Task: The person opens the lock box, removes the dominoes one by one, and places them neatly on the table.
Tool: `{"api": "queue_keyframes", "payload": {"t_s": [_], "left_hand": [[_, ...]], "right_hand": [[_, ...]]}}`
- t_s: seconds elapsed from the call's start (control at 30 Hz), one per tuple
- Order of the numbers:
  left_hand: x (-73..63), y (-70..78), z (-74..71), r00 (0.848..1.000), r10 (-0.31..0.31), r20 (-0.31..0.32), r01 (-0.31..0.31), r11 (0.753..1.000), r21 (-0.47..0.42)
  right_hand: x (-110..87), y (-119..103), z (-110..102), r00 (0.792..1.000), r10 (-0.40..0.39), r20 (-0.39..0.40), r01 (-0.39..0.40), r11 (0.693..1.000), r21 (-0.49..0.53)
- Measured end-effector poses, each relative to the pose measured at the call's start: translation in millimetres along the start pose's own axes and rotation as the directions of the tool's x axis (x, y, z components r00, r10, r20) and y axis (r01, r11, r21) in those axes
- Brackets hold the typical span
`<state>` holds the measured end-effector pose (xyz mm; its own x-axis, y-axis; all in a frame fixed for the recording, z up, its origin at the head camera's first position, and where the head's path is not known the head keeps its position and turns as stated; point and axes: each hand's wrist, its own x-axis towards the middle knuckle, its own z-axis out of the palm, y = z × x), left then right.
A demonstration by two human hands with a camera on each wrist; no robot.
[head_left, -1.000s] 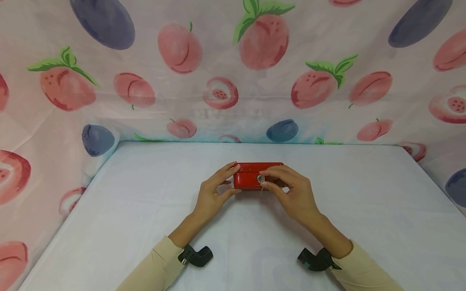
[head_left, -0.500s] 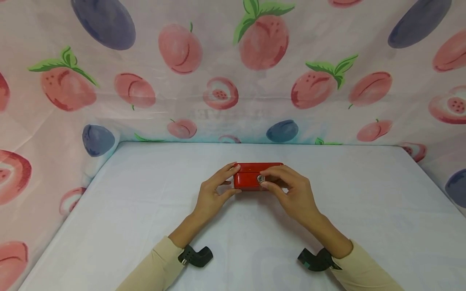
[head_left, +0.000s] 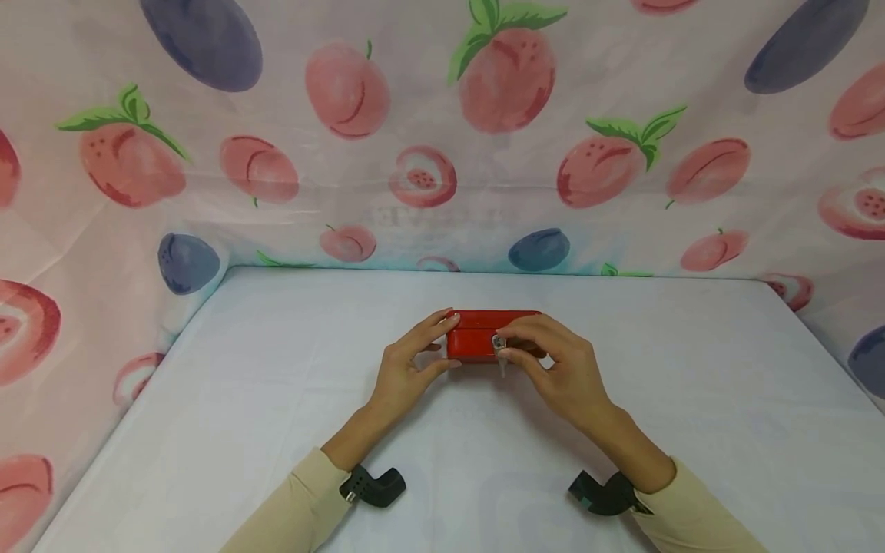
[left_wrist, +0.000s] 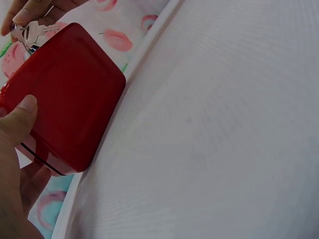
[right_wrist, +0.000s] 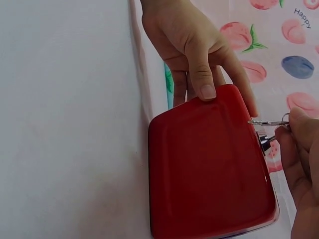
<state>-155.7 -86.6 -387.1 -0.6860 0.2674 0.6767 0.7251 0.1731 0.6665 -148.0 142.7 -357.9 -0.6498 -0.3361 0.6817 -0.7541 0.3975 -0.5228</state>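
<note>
A red metal lockbox sits at the middle of the white table, its lock side facing the head camera. My left hand holds the box by its left end, with the thumb on the broad face in the left wrist view and fingers around the other side. The small silver lock juts from the long side. My right hand pinches a key at this lock between thumb and forefinger. A second key dangles from the same ring.
The white-covered table spreads around both hands. Behind it hangs a fruit-print cloth, which also runs along the left and right sides. A black wrist camera mount sits on each wrist below the beige sleeves.
The dangling key has swung and now hangs visibly below the right fingertips. Both hands keep their hold on the box and key. The head view has shifted slightly.
</note>
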Motion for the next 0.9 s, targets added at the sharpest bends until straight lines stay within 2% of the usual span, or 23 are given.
{"api": "queue_keyframes", "payload": {"t_s": [0.23,0.47,0.7,0.9], "left_hand": [[0.1,0.9,0.0,1.000,-0.003,0.004,0.003,1.000,0.001],[-0.1,-0.5,0.2,1.000,0.003,0.001,-0.003,1.000,0.004],[0.4,0.9,-0.1,1.000,-0.005,0.001,0.005,1.000,0.003],[0.4,0.9,-0.3,1.000,-0.027,0.002,0.027,1.000,0.015]], "right_hand": [[0.0,0.5,-0.6,1.000,-0.005,-0.009,0.005,1.000,-0.009],[0.0,0.6,-0.5,1.000,0.014,0.016,-0.014,1.000,0.006],[-0.7,4.6,1.0,0.999,0.036,0.005,-0.036,0.999,0.010],[5.0,-8.5,-1.1,0.998,0.059,0.015,-0.060,0.996,0.061]]}}
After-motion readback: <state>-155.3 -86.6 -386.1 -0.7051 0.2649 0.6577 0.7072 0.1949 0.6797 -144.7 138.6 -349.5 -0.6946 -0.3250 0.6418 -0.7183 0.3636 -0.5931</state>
